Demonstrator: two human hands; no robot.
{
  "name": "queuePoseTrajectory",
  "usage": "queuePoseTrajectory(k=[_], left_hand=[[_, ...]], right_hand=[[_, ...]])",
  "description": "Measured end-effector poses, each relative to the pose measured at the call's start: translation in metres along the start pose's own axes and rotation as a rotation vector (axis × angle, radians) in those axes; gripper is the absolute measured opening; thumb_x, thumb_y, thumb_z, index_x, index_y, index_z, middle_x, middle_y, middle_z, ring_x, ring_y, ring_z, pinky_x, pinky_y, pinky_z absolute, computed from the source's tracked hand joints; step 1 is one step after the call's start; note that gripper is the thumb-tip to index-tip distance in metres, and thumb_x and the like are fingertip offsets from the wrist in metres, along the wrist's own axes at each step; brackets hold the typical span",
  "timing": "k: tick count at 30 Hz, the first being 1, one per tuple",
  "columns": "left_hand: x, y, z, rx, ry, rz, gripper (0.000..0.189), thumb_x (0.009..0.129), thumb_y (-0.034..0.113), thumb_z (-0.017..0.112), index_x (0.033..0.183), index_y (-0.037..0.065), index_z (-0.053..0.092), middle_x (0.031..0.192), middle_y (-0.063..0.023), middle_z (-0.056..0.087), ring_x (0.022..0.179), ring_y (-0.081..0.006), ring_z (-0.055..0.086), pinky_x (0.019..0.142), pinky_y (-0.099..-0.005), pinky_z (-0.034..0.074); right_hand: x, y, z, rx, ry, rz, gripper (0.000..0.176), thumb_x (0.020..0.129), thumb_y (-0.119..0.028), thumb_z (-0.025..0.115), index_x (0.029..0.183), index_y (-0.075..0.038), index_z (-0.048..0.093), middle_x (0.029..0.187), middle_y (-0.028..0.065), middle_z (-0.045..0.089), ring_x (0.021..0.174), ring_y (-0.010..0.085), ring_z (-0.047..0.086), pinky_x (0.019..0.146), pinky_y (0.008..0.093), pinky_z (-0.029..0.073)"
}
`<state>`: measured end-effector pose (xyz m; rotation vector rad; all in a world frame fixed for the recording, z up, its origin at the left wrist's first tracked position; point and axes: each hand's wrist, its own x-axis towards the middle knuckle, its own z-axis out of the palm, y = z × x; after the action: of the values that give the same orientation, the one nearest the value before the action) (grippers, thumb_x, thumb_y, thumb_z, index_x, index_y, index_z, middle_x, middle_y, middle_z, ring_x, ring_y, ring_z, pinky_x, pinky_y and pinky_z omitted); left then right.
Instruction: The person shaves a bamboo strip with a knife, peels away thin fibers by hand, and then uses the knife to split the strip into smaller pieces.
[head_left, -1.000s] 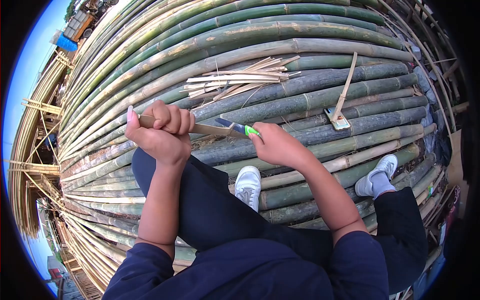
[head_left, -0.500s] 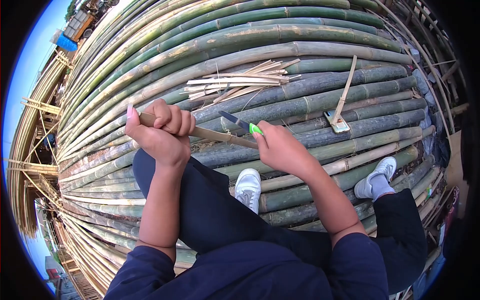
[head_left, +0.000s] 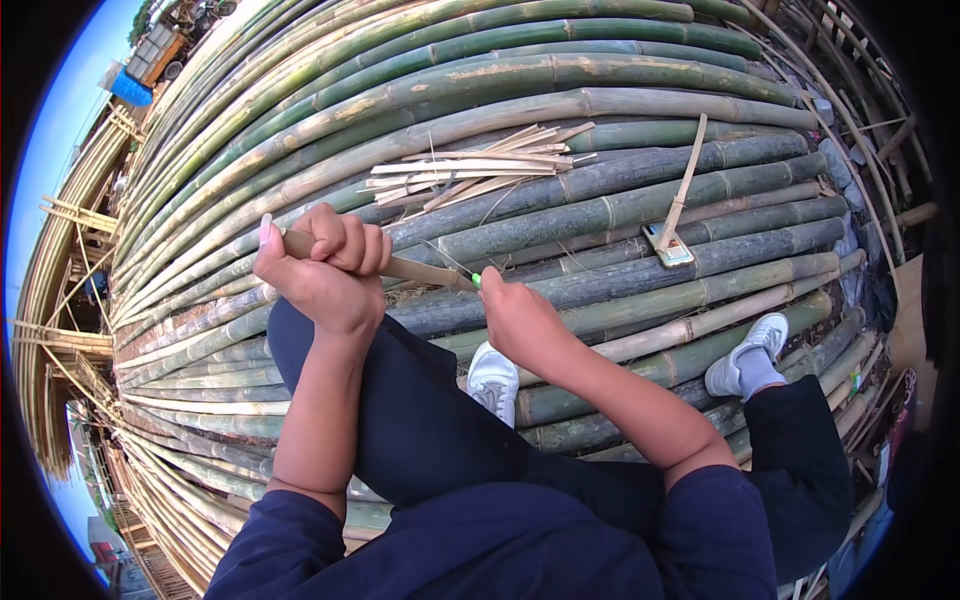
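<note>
My left hand (head_left: pixel 328 268) is wrapped round one end of a flat bamboo strip (head_left: pixel 420 272), which slants right and slightly down across my raised knee. My right hand (head_left: pixel 520 318) grips the green handle of a knife (head_left: pixel 477 280). The thin blade points up and left, against or just over the strip near its right end; exact contact is unclear. Past my hands, a bundle of pale split strips (head_left: pixel 480 168) lies on the bamboo poles (head_left: pixel 640 215).
A phone (head_left: pixel 668 246) lies on the poles at the right, with a bamboo strip (head_left: pixel 688 180) resting against it. My white shoes (head_left: pixel 493 378) stand on the poles. Stacked poles on a rack (head_left: pixel 65 260) are at the far left.
My right hand has moved left with the knife, closer to my left hand. The blade now looks edge-on and thinner. My left hand holds the strip almost where it was.
</note>
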<state>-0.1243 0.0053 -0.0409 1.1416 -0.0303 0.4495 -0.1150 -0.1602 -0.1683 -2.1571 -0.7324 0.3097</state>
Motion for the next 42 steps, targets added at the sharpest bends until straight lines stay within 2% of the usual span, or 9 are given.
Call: queuePoseTrajectory(k=[6, 12, 17, 19, 22, 28, 31, 38, 42], left_hand=[[-0.002, -0.001, 0.000, 0.003, 0.004, -0.011, 0.051, 0.091, 0.056, 0.025, 0.059, 0.017, 0.023, 0.046, 0.0045, 0.015, 0.042, -0.0113, 0.009, 0.044, -0.0299, 0.015], [-0.015, -0.003, 0.014, 0.032, -0.139, -0.019, 0.055, 0.092, 0.059, 0.025, 0.056, 0.017, 0.025, 0.044, 0.0049, 0.017, 0.040, -0.0111, 0.011, 0.042, -0.0294, 0.017], [-0.006, -0.001, 0.006, 0.042, -0.090, -0.018, 0.055, 0.092, 0.060, 0.026, 0.057, 0.017, 0.025, 0.045, 0.0051, 0.017, 0.040, -0.0109, 0.011, 0.042, -0.0292, 0.016], [-0.001, -0.001, 0.005, 0.032, -0.066, -0.022, 0.055, 0.091, 0.060, 0.027, 0.057, 0.017, 0.025, 0.045, 0.0051, 0.017, 0.040, -0.0110, 0.011, 0.042, -0.0293, 0.016], [-0.001, -0.002, 0.005, 0.014, -0.058, -0.021, 0.055, 0.091, 0.061, 0.028, 0.057, 0.017, 0.025, 0.045, 0.0051, 0.017, 0.040, -0.0110, 0.011, 0.042, -0.0294, 0.015], [-0.007, -0.003, 0.007, 0.022, -0.084, 0.002, 0.054, 0.090, 0.061, 0.028, 0.058, 0.018, 0.025, 0.045, 0.0050, 0.018, 0.040, -0.0111, 0.011, 0.042, -0.0296, 0.016], [-0.005, -0.002, 0.006, 0.027, -0.104, 0.003, 0.053, 0.090, 0.060, 0.028, 0.058, 0.017, 0.025, 0.045, 0.0049, 0.018, 0.040, -0.0111, 0.011, 0.042, -0.0294, 0.016], [-0.003, -0.003, 0.005, -0.027, 0.035, 0.017, 0.053, 0.089, 0.060, 0.029, 0.059, 0.017, 0.024, 0.046, 0.0048, 0.016, 0.042, -0.0111, 0.010, 0.044, -0.0299, 0.014], [-0.009, -0.004, 0.016, 0.044, 0.124, 0.081, 0.053, 0.089, 0.059, 0.029, 0.059, 0.016, 0.024, 0.048, 0.0048, 0.016, 0.044, -0.0110, 0.010, 0.045, -0.0297, 0.014]], right_hand=[[-0.002, -0.010, -0.003, -0.090, 0.019, 0.008, 0.008, 0.090, -0.002, 0.047, 0.089, 0.001, 0.040, 0.066, 0.0259, 0.060, 0.064, 0.0465, 0.061, 0.058, 0.0551, 0.048], [-0.013, 0.069, 0.045, -0.295, -0.256, 0.255, 0.022, 0.080, -0.003, 0.057, 0.100, 0.006, 0.060, 0.094, 0.0267, 0.067, 0.090, 0.0387, 0.068, 0.077, 0.0451, 0.056], [-0.005, 0.041, -0.001, -0.251, -0.393, 0.234, 0.023, 0.085, -0.007, 0.055, 0.100, 0.010, 0.057, 0.094, 0.0291, 0.065, 0.091, 0.0410, 0.066, 0.080, 0.0471, 0.053], [-0.006, 0.007, -0.021, 0.001, -0.084, 0.129, 0.014, 0.089, -0.007, 0.053, 0.090, 0.007, 0.051, 0.078, 0.0296, 0.062, 0.075, 0.0468, 0.061, 0.070, 0.0530, 0.049], [-0.011, -0.019, -0.031, 0.137, 0.024, 0.012, 0.017, 0.094, -0.008, 0.048, 0.085, 0.006, 0.046, 0.069, 0.0297, 0.058, 0.067, 0.0486, 0.058, 0.063, 0.0549, 0.045], [0.001, 0.071, 0.070, 0.089, -0.003, 0.165, 0.013, 0.088, -0.004, 0.049, 0.088, 0.009, 0.049, 0.074, 0.0320, 0.061, 0.073, 0.0485, 0.062, 0.069, 0.0544, 0.050], [-0.003, 0.094, 0.075, 0.051, -0.042, 0.221, 0.014, 0.089, -0.005, 0.049, 0.088, 0.009, 0.051, 0.075, 0.0316, 0.061, 0.074, 0.0485, 0.062, 0.069, 0.0542, 0.050], [-0.007, 0.013, 0.018, 0.322, 0.165, 0.133, 0.018, 0.095, -0.011, 0.047, 0.088, 0.006, 0.045, 0.067, 0.0290, 0.057, 0.065, 0.0510, 0.056, 0.059, 0.0562, 0.041], [-0.010, 0.029, 0.056, 0.346, 0.189, 0.052, 0.019, 0.096, -0.012, 0.047, 0.088, 0.004, 0.042, 0.066, 0.0308, 0.057, 0.065, 0.0521, 0.057, 0.060, 0.0566, 0.045]])
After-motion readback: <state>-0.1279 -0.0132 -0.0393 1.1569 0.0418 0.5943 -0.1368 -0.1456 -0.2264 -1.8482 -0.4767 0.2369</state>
